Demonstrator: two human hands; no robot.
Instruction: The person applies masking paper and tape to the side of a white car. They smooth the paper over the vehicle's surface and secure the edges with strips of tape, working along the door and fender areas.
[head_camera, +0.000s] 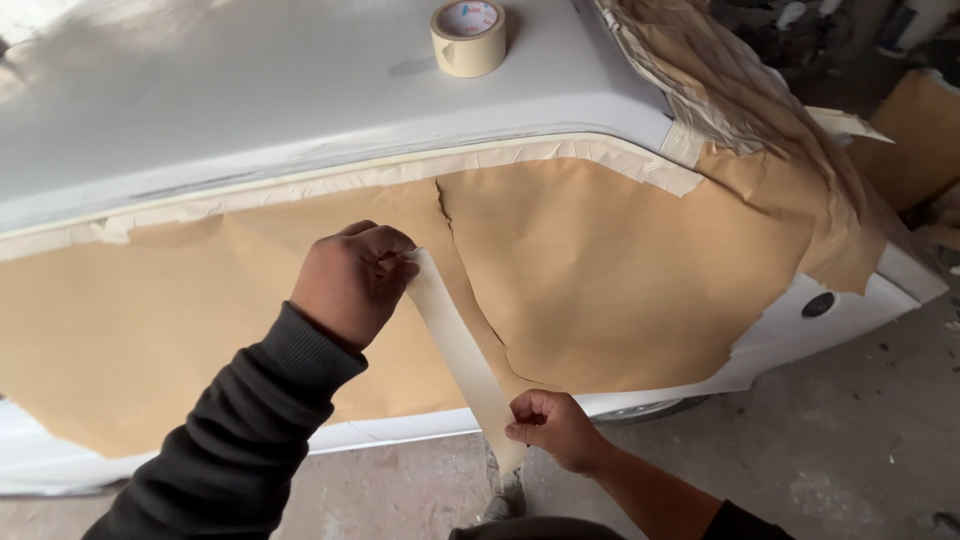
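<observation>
I hold a strip of masking tape (462, 352) stretched between my two hands, and it runs slanted from upper left to lower right in front of the brown masking paper (600, 270). My left hand (352, 282) is above, closed almost like a fist, and its fingertips pinch the upper end of the strip, close to the paper; I cannot tell if this end already touches the paper. My right hand (553, 428) is lower and nearer to me, with the fingers curled in, and it pinches the strip near the lower end between thumb and fingers; a short piece of tape hangs past it. Behind the strip, the paper has a long tear (470, 290) going down from the top edge, and the strip lies roughly along this tear. The paper covers the side of a white car body (250, 100), and its top edge is fixed with a line of pale tape (330, 183) under the curved edge of the panel. On top of the white surface, well apart from my hands, stands a roll of masking tape (468, 37). To the right, more crumpled brown paper (720, 90) hangs over the body. Below is a grey concrete floor (850, 440).
</observation>
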